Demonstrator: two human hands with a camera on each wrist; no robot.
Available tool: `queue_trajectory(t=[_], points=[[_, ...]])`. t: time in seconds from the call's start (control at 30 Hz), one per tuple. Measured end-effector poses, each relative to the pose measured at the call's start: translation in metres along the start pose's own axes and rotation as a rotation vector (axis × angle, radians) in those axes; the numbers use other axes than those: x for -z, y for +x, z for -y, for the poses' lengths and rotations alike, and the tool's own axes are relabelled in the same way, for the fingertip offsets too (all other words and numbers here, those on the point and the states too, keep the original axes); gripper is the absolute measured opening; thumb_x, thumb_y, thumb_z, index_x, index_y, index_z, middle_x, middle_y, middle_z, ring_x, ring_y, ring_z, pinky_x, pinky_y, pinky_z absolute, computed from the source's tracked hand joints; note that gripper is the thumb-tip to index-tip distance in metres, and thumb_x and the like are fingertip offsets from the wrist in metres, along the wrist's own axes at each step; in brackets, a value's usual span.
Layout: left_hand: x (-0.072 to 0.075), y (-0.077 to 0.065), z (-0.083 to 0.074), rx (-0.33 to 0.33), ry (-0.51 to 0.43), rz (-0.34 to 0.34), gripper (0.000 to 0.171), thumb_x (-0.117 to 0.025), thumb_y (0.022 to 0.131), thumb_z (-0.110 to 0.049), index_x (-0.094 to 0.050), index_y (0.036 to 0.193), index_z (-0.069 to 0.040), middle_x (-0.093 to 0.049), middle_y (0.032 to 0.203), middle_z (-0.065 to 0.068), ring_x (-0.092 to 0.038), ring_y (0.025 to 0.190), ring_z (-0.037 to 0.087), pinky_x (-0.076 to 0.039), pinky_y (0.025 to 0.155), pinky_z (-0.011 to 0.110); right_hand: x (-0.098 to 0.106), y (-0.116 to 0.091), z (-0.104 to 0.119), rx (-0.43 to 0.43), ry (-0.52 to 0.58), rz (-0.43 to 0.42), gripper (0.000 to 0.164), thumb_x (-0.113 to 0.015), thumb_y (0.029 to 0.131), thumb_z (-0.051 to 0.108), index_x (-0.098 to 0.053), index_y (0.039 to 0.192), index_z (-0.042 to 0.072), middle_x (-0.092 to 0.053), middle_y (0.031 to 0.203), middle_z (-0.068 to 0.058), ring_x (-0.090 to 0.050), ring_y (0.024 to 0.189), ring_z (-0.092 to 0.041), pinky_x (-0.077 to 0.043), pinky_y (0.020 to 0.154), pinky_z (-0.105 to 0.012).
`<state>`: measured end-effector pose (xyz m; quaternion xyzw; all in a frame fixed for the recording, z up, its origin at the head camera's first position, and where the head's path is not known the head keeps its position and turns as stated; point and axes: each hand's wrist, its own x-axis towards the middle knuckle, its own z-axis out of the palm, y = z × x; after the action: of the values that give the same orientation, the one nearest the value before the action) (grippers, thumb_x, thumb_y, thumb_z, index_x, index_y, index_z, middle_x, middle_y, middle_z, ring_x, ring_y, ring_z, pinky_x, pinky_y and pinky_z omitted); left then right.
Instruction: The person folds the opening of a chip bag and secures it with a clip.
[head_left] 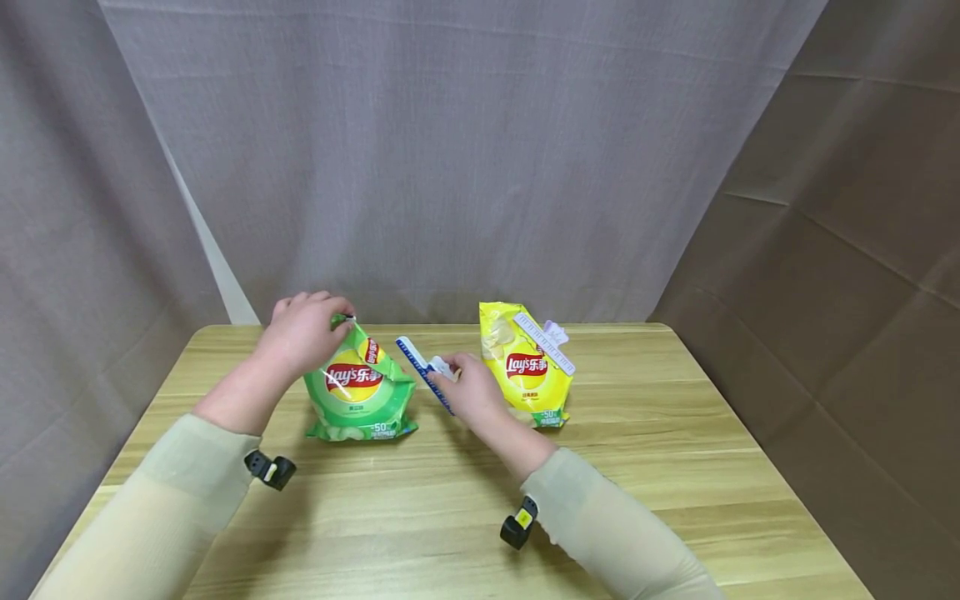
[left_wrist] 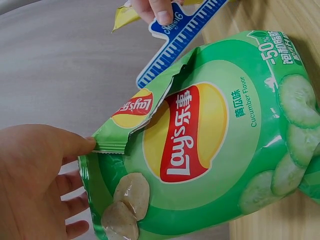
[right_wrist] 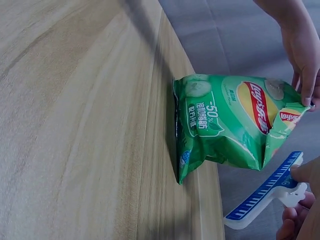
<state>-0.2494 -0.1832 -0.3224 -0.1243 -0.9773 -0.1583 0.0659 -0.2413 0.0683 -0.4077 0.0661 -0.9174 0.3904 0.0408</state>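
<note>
A green bag of potato chips (head_left: 352,387) stands on the table, its top corner folded down over the front. At that folded corner, my left hand (head_left: 306,333) pinches the bag between thumb and fingers, as the left wrist view shows. My right hand (head_left: 474,390) holds a blue and white sealing clip (head_left: 416,360) with a piano-key pattern by its handle, just right of the green bag. In the right wrist view the long clip (right_wrist: 262,192) is beside the bag's folded top, apart from it.
To the right, a yellow bag of potato chips (head_left: 517,367) stands with a white and lilac clip (head_left: 543,343) slanting across its top corner. The wooden table (head_left: 390,517) ends at grey curtains (head_left: 420,167) behind and a brown cloth (head_left: 840,250) on the right.
</note>
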Motion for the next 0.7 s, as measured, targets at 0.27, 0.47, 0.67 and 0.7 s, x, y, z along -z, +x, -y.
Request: queue_trajectory(t=[0.27, 0.47, 0.67, 0.7], points=[[0.0013, -0.0014, 0.0003, 0.004, -0.006, 0.004, 0.033, -0.055, 0.101, -0.025, -0.061, 0.129, -0.008, -0.057, 0.135, 0.018, -0.044, 0.128, 0.042, -0.02, 0.109, 0.063, -0.0001, -0.0011, 0.0022, 0.11, 0.061, 0.011, 0.029, -0.071, 0.092, 0.029, -0.067, 0.11, 0.006, -0.059, 0.087, -0.002, -0.052, 0.072, -0.015, -0.046, 0.061, -0.028], [0.0026, -0.0014, 0.0001, 0.003, -0.002, 0.006, 0.033, -0.055, 0.102, -0.026, -0.062, 0.129, -0.009, -0.056, 0.136, 0.018, -0.043, 0.13, 0.042, -0.02, 0.11, 0.063, -0.0011, -0.0001, 0.0043, 0.148, 0.061, 0.042, 0.024, -0.071, 0.092, 0.025, -0.067, 0.107, 0.006, -0.057, 0.085, -0.001, -0.051, 0.076, -0.015, -0.045, 0.064, -0.028], [0.0023, -0.0014, -0.0002, 0.0, -0.003, 0.008, 0.032, -0.055, 0.101, -0.026, -0.062, 0.128, -0.009, -0.057, 0.135, 0.018, -0.043, 0.129, 0.042, -0.02, 0.109, 0.063, -0.0019, 0.0011, 0.0034, 0.164, 0.063, 0.053, 0.02, -0.071, 0.093, 0.028, -0.067, 0.104, 0.011, -0.056, 0.083, 0.0, -0.051, 0.075, -0.015, -0.044, 0.062, -0.027], [0.0022, -0.0014, -0.0003, -0.001, -0.004, 0.009, 0.032, -0.056, 0.101, -0.026, -0.062, 0.127, -0.009, -0.057, 0.135, 0.017, -0.044, 0.129, 0.042, -0.02, 0.109, 0.063, -0.0018, 0.0013, 0.0031, 0.17, 0.064, 0.051, 0.02, -0.07, 0.093, 0.028, -0.067, 0.104, 0.011, -0.056, 0.083, 0.0, -0.051, 0.075, -0.015, -0.043, 0.062, -0.027]])
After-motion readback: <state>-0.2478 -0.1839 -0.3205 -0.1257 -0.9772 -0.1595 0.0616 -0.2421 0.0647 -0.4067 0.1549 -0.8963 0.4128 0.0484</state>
